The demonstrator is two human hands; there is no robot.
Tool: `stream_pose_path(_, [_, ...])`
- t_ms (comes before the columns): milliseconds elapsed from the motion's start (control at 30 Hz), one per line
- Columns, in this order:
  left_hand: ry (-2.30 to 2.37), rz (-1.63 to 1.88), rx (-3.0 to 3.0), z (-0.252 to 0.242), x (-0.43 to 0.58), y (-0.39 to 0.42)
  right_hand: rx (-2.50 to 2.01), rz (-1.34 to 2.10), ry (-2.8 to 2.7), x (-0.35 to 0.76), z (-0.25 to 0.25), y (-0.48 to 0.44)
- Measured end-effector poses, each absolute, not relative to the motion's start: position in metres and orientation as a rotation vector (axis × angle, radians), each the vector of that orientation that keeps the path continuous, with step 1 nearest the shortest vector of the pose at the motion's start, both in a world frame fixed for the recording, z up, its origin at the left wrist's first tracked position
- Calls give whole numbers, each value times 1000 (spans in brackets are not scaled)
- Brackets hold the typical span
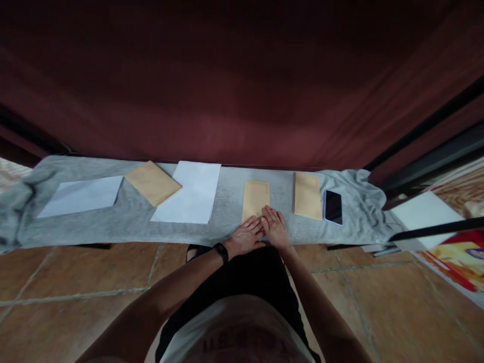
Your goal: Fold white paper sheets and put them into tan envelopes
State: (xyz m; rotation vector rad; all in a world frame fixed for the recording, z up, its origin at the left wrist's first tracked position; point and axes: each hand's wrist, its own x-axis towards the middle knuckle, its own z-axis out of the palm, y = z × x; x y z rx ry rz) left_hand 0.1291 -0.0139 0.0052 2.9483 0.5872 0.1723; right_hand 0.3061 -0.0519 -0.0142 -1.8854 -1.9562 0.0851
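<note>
My left hand and my right hand lie flat, fingers stretched out, side by side on the near end of a tan envelope. The envelope rests on a grey cloth spread over a low bench. Both hands press on it and hold nothing. A black band sits on my left wrist. Another tan envelope lies just to the right, with a dark phone beside it.
Further left on the cloth lie a white sheet, a third tan envelope set at an angle, and another white sheet. A dark red curtain hangs behind. A white pad sits at the right. Tiled floor lies below.
</note>
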Motion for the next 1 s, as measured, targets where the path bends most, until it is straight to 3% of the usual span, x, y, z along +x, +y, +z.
stream_pose_path(633, [715,225,2910,5,89,-30,-1805,76,-2067,304,-4,-127])
stream_pose_path(1000, [916,324,2900,0,88,-43,-1803,98,-1952,294,3,-119])
